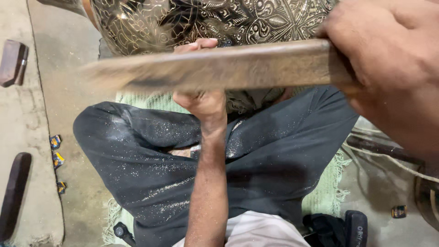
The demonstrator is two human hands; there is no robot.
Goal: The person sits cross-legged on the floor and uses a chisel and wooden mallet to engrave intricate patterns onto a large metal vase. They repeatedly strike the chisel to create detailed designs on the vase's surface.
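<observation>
The right hand (388, 55), close to the camera at upper right, is closed around one end of a flat wooden stick (219, 68). The stick runs across the view towards the left, and its far end is blurred. Behind the stick lies an engraved brass vessel (206, 20) covered in floral patterns, at the top of the view above the person's lap. The left hand (201, 98) reaches up from below, fist closed with the thumb showing above the stick; it sits against the vessel's lower edge, but what it grips is hidden. The person sits cross-legged in dark trousers (151, 155) dusted with bright metal specks, on a green mat (327, 192). A dark wooden tool (13, 61) lies on the floor at far left, with small wrappers (57, 160) near the knee.
</observation>
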